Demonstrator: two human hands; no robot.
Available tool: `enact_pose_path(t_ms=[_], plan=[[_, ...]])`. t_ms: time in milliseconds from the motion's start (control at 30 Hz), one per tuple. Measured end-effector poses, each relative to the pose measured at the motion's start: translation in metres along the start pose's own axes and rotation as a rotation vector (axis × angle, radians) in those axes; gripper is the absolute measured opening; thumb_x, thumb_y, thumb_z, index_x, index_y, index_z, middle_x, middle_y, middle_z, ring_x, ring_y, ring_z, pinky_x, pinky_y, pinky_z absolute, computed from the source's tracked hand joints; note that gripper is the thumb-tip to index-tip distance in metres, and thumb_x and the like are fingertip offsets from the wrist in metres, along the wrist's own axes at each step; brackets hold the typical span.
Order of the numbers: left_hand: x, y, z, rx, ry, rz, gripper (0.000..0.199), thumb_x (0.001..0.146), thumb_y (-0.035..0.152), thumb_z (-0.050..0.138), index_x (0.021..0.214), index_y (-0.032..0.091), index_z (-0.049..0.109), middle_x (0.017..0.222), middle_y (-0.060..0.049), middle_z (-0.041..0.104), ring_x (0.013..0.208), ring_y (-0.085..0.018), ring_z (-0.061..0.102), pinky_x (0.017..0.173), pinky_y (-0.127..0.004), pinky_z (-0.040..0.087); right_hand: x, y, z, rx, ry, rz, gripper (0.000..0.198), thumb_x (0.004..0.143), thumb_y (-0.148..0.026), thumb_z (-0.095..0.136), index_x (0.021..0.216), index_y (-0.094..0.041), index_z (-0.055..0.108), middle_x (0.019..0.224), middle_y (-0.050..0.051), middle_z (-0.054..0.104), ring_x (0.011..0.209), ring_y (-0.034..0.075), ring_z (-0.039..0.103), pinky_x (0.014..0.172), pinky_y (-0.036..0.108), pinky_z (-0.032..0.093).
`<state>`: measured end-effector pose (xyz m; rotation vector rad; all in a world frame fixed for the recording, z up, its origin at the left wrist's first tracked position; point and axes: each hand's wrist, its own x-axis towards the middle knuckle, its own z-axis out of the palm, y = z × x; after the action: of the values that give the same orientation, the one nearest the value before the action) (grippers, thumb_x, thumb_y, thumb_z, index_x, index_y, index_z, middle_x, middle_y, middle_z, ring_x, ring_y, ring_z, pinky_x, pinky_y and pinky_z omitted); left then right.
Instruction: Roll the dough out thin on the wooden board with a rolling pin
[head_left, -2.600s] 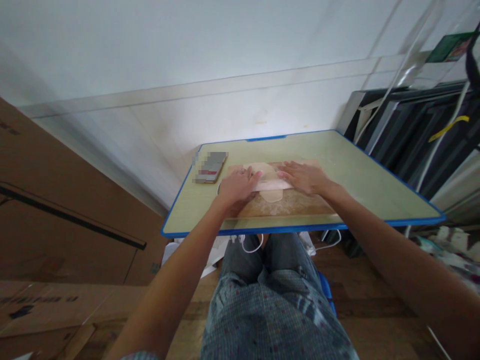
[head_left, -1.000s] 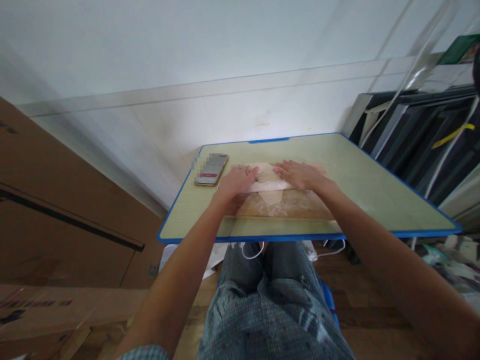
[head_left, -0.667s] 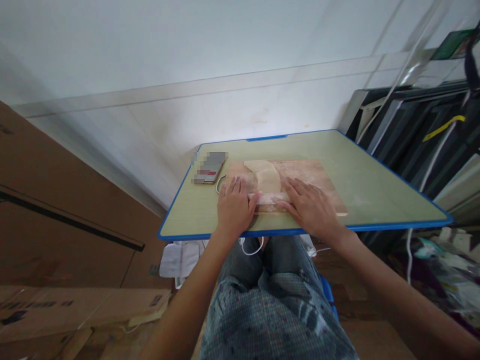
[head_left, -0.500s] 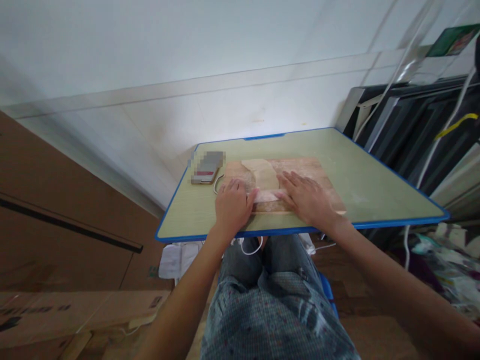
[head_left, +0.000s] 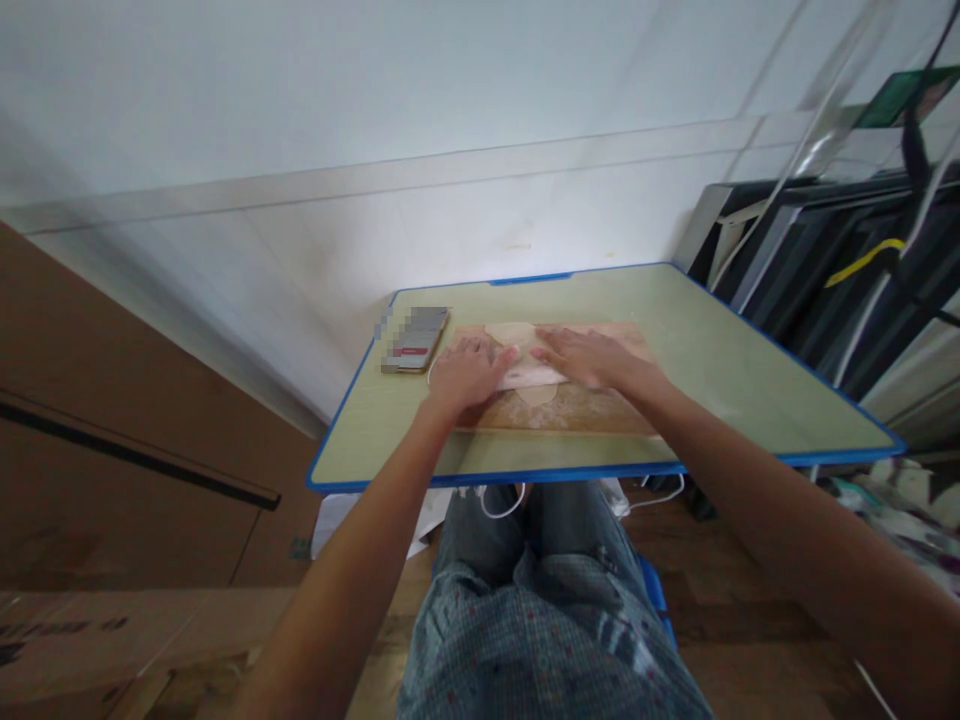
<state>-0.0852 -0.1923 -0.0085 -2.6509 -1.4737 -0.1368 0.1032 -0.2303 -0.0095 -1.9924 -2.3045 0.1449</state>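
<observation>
My lap in blue patterned cloth (head_left: 540, 620) sat nearest, under the blue-edged pale green table (head_left: 750, 390). On it lay the flat wooden board (head_left: 592, 410). My left hand (head_left: 466, 374) and right hand (head_left: 585, 357) pressed flat, fingers spread, on the pale rolling pin (head_left: 531, 377), which lay across the thin sheet of pale dough (head_left: 512, 333). Beyond, at the left, a phone (head_left: 415, 339) lay near the white wall (head_left: 375, 120).

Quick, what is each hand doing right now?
Left hand: open, flat, palm down on the pale wooden rolling pin.
Right hand: open, flat, pressing on the same pin over the thin beige dough sheet.
</observation>
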Motion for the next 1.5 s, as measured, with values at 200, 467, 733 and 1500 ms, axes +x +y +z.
enact_pose_path(t_ms=[200,467,733,1500], plan=[[-0.045,0.018,0.003,0.025,0.158,-0.015,0.056,0.096,0.049,0.022,0.122,0.011,0.054,0.125,-0.013,0.06,0.118,-0.025,0.053,0.102,-0.04,0.038,-0.045,-0.015,0.014,-0.107,0.188,-0.015,0.069,0.094,-0.057,0.014,0.142,-0.013,0.037,0.138,0.016,0.05,0.121,0.03,0.051,0.098,0.045,0.04],[-0.088,0.025,0.018,0.019,0.314,0.073,0.048,0.094,0.039,0.038,0.133,0.012,0.047,0.144,-0.014,0.043,0.136,-0.029,0.034,0.109,-0.046,0.03,-0.087,-0.017,0.039,-0.25,0.414,-0.138,0.051,0.094,-0.042,0.038,0.138,-0.016,0.043,0.134,0.015,0.052,0.117,0.03,0.05,0.1,0.045,0.036],[-0.069,-0.002,0.015,0.02,0.236,0.315,0.029,0.089,0.031,0.053,0.111,0.013,0.06,0.123,-0.01,0.061,0.114,-0.023,0.055,0.097,-0.037,0.043,-0.08,-0.002,0.024,-0.12,0.327,-0.219,0.023,0.091,-0.035,0.048,0.096,-0.015,0.059,0.1,0.011,0.062,0.096,0.025,0.058,0.081,0.037,0.045],[-0.008,0.017,0.006,0.062,0.192,0.021,0.059,0.097,0.036,0.017,0.088,0.012,0.07,0.086,-0.015,0.071,0.081,-0.026,0.067,0.067,-0.035,0.047,-0.038,0.006,0.004,-0.218,0.172,0.102,0.057,0.094,-0.056,0.018,0.108,-0.014,0.053,0.106,0.016,0.067,0.096,0.031,0.062,0.071,0.037,0.042]])
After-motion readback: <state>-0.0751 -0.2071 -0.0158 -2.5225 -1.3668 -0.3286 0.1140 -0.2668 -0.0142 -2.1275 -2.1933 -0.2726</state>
